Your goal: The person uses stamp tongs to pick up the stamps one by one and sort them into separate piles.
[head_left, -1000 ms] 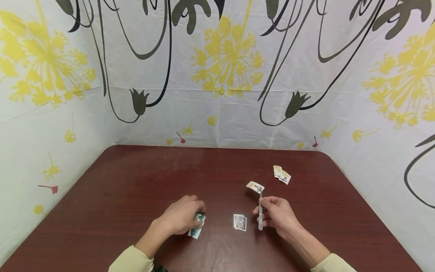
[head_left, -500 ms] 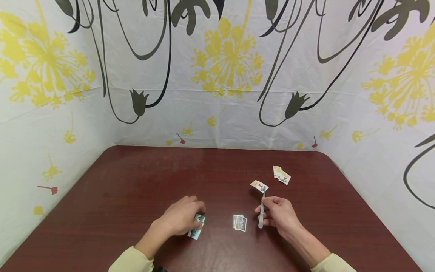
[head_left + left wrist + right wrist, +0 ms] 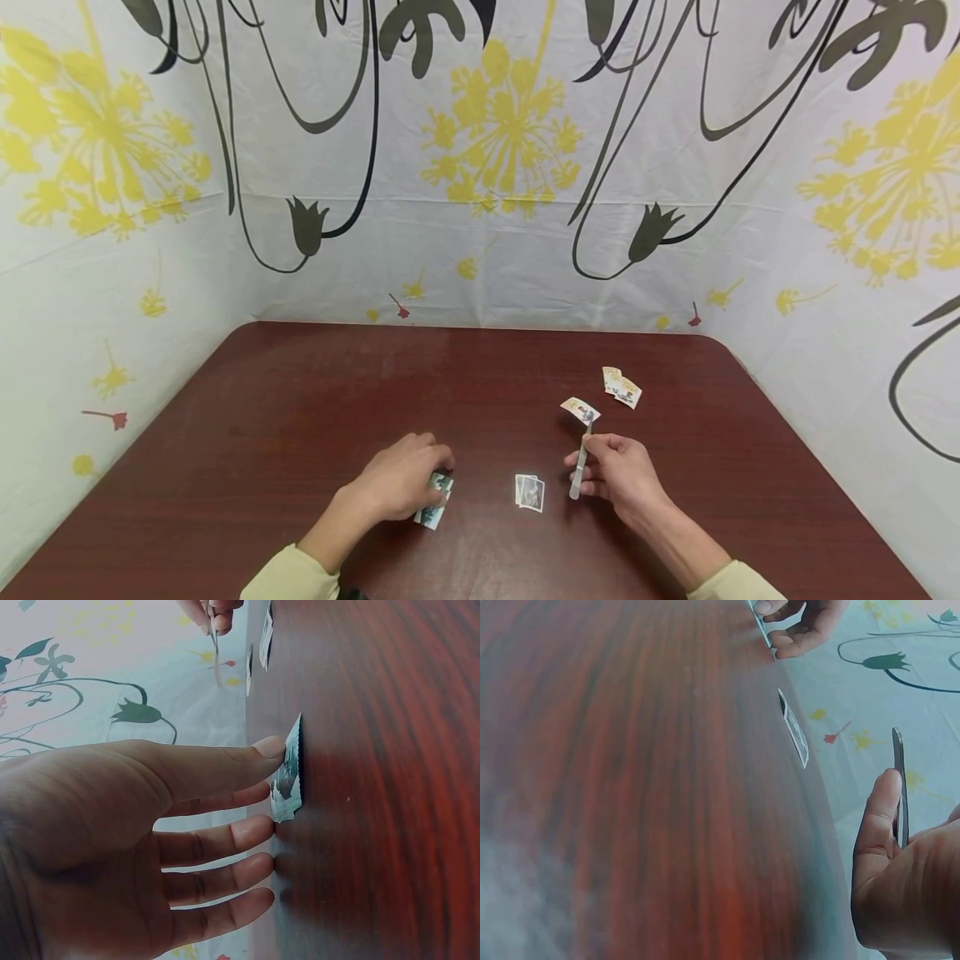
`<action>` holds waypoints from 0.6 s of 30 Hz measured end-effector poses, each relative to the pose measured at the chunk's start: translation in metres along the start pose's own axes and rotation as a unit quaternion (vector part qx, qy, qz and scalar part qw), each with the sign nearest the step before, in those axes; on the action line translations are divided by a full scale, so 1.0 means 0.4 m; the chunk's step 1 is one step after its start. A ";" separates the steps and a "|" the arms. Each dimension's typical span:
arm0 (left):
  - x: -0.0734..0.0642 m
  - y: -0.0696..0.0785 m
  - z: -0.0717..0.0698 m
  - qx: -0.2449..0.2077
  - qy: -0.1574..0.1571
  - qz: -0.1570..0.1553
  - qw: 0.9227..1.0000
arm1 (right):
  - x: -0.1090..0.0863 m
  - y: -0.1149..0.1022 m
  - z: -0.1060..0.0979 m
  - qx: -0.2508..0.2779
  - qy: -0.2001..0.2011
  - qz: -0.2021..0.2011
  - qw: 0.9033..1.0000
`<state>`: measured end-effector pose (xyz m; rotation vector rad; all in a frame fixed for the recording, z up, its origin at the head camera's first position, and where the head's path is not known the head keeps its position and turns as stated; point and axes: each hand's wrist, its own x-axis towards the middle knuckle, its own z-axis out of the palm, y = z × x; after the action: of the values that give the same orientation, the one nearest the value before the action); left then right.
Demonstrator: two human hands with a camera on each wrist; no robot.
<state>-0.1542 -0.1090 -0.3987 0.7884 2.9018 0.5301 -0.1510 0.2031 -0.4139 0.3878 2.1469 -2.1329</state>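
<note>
In the head view, my right hand grips a pair of metal tweezers. A whitish stamp with an orange and dark print hangs at their tips, above the table. My left hand is over green stamps on the table. Its thumb presses on the green stamps in the left wrist view, while the other fingers stay fairly straight with their tips at the tabletop. The right wrist view shows the tweezers between thumb and fingers; the stamp at their tips is out of that view.
Grey stamps overlap on the dark red table between the hands. Farther back on the right lie overlapping yellow-and-white stamps. A patterned white cloth hangs behind and beside the table.
My right hand has shifted slightly right, and the tweezers have tilted, carrying the stamp rightward toward the yellow-and-white stamps. The left hand stays where it was.
</note>
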 end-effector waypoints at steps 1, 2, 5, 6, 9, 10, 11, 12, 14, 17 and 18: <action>0.000 0.000 0.000 0.000 -0.001 0.000 1.000 | 0.001 0.000 -0.001 0.002 0.002 0.001 1.000; 0.000 0.000 0.000 0.000 -0.001 0.000 1.000 | 0.001 0.000 -0.002 0.004 0.003 0.002 1.000; 0.000 -0.001 0.000 0.001 0.000 0.001 1.000 | 0.004 0.000 -0.007 0.012 0.006 0.003 1.000; 0.000 -0.001 0.001 0.002 0.000 0.002 1.000 | 0.004 -0.001 -0.009 0.014 0.007 0.003 1.000; 0.000 -0.002 0.002 0.002 0.002 0.002 1.000 | 0.006 -0.003 -0.014 0.022 0.010 0.005 1.000; 0.000 -0.002 0.003 0.002 0.003 0.002 1.000 | 0.007 -0.004 -0.015 0.025 0.010 0.005 1.000; 0.001 -0.003 0.003 0.003 0.003 0.001 1.000 | 0.008 -0.004 -0.017 0.028 0.011 0.006 1.000; 0.001 -0.003 0.004 0.002 0.003 0.001 1.000 | 0.009 -0.004 -0.018 0.031 0.011 0.006 0.999; 0.001 -0.003 0.004 0.001 0.003 0.000 1.000 | 0.012 -0.004 -0.021 0.038 0.011 0.006 0.999; 0.001 -0.003 0.004 0.001 0.003 -0.001 1.000 | 0.016 -0.003 -0.025 0.047 0.010 0.005 0.999; 0.001 -0.003 0.004 0.000 0.002 -0.001 1.000 | 0.018 -0.002 -0.027 0.049 0.009 0.005 0.999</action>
<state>-0.1547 -0.1093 -0.4006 0.7863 2.9069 0.5316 -0.1569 0.2146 -0.4146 0.4272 2.0507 -2.2440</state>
